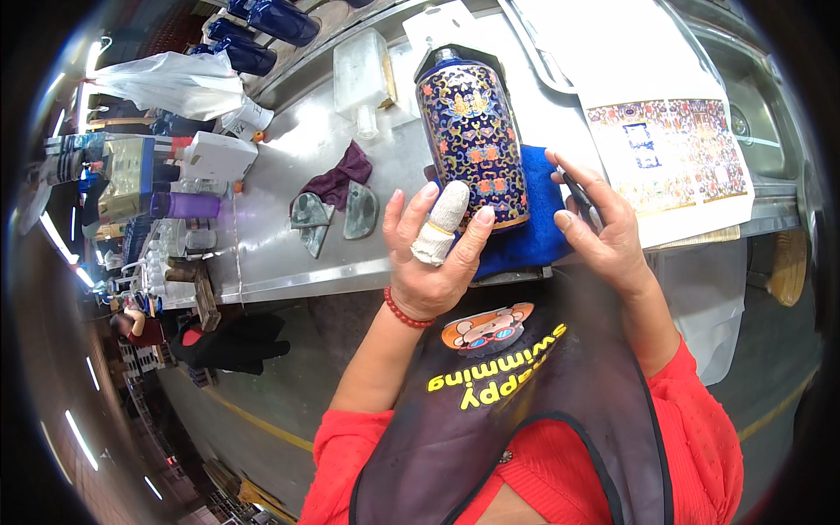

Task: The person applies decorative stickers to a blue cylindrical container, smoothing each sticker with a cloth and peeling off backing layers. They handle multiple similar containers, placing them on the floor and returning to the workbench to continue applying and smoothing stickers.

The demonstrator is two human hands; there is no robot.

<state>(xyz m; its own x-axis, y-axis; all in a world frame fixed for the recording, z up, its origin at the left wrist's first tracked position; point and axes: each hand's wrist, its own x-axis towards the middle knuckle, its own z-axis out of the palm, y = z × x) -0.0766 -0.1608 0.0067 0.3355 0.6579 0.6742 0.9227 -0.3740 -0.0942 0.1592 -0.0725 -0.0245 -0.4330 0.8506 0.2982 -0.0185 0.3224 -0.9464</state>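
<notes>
A dark blue bottle (472,131) with a dense multicoloured floral pattern lies on its side, its neck pointing away from me. Under its near end is a bright blue cloth (547,210). My left hand (437,249) rests against the bottle's near end with fingers spread; one finger wears a white fabric cover (444,219), and a red bead bracelet circles the wrist. To the right of the bottle, my right hand (605,227) pinches a slim dark tool (577,196) between thumb and fingers, apart from the bottle. The tool's exact kind cannot be made out.
At right lies a white sheet (665,157) with printed floral patterns, near a metal sink (744,122). Left of the bottle are a purple cloth (337,179), greyish flat pieces (360,210) and a clear bottle (360,79). More blue bottles (282,22) stand farther back.
</notes>
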